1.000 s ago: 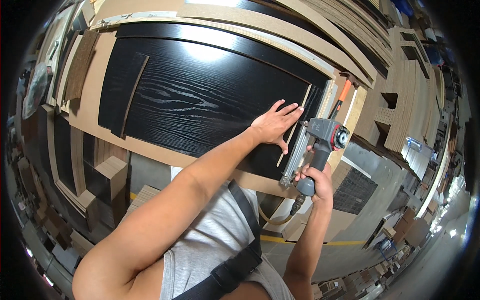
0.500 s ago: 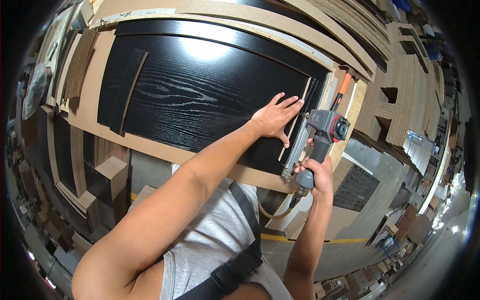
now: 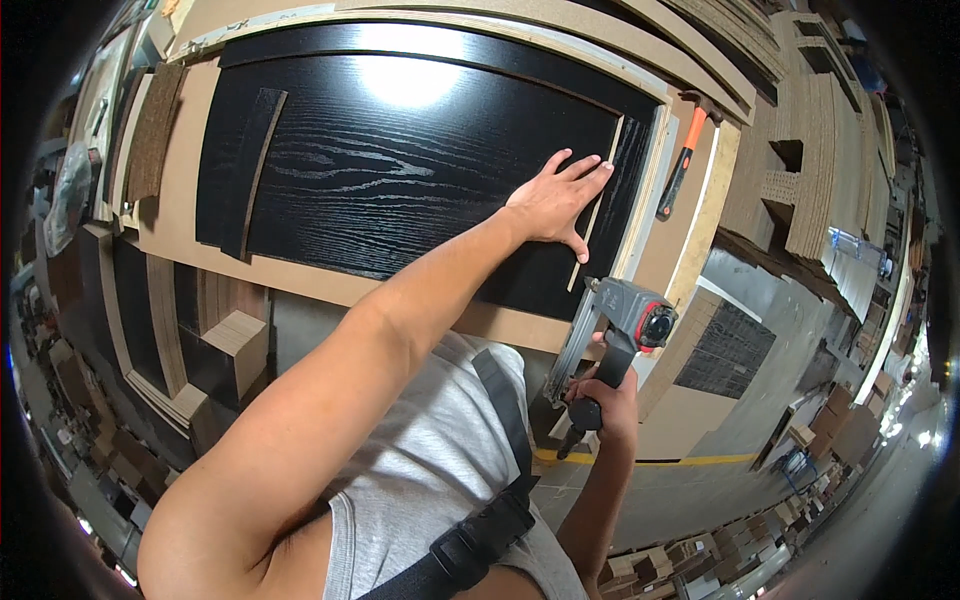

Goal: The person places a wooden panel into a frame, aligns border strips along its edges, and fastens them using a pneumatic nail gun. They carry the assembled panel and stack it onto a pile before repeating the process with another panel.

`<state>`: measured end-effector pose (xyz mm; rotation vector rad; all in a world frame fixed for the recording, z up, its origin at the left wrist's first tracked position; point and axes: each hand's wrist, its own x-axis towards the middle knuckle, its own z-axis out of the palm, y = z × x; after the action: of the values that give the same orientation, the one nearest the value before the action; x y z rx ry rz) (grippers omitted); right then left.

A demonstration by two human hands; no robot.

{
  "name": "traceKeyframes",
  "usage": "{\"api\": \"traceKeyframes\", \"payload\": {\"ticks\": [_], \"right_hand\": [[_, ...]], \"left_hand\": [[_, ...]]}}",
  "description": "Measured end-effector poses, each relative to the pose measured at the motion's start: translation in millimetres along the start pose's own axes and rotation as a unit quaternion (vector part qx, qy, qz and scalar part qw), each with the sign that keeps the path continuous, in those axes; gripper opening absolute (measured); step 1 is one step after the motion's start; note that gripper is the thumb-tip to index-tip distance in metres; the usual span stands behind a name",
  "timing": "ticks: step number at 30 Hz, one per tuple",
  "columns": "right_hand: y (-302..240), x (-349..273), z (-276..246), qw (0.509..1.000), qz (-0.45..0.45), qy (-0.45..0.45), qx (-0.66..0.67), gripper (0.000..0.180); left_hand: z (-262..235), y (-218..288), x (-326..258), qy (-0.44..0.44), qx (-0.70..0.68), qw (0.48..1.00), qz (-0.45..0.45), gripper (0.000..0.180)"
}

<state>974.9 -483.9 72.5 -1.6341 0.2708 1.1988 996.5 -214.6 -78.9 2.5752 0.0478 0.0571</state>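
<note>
A black wood-grain panel [image 3: 400,220] lies flat, with black strips along its far and right edges. My left hand [image 3: 560,203] rests on it with fingers spread, its thumb and fingertips at the pale edge of the right-hand strip [image 3: 625,190]. In my right hand [image 3: 612,400] is a grey and black pneumatic nail gun [image 3: 625,330], gripped by its handle. The gun's head is by the panel's near right corner. Another black strip [image 3: 258,175] lies loose across the panel's left part.
A claw hammer [image 3: 683,165] with an orange and black handle lies right of the panel. A wooden edge frame [image 3: 645,200] borders the panel. Stacked boards [image 3: 820,170] stand at the far right, and more dark boards [image 3: 150,310] at the left.
My right hand has drawn the nail gun toward me, down along the right strip to the near corner, uncovering the hammer's handle. My left hand has stayed nearly in place.
</note>
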Motion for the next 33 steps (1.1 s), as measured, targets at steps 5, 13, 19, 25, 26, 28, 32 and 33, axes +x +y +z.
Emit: {"api": "traceKeyframes", "payload": {"ticks": [5, 13, 19, 25, 26, 28, 32, 33], "right_hand": [[14, -5, 1, 1.000, 0.013, 0.013, -0.014, 0.069], [11, -6, 12, 0.998, -0.033, -0.009, -0.049, 0.065], [26, -3, 18, 0.999, -0.045, -0.005, 0.016, 0.068], [53, -18, 33, 0.996, -0.064, 0.013, 0.064, 0.070], [57, -20, 38, 0.995, -0.064, 0.009, 0.078, 0.070], [60, -24, 55, 0.995, -0.071, 0.014, 0.072, 0.072], [58, -19, 101, 0.996, -0.081, -0.015, 0.027, 0.071], [59, -15, 115, 0.996, -0.074, -0.024, 0.030, 0.071]], "left_hand": [[2, -1, -1, -0.001, 0.003, 1.000, -0.007, 0.137], [-1, 3, 1, -0.005, 0.006, 1.000, -0.008, 0.140], [0, -6, -1, -0.003, -0.027, 1.000, -0.008, 0.132], [-54, -40, -87, 0.121, -0.099, 0.982, -0.104, 0.088], [-65, -53, -115, 0.152, -0.076, 0.977, -0.126, 0.085], [-88, -82, -176, 0.187, 0.012, 0.953, -0.240, 0.080], [-137, -148, -279, 0.247, 0.137, 0.876, -0.392, 0.074], [-149, -164, -302, 0.253, 0.135, 0.865, -0.412, 0.073]]}}
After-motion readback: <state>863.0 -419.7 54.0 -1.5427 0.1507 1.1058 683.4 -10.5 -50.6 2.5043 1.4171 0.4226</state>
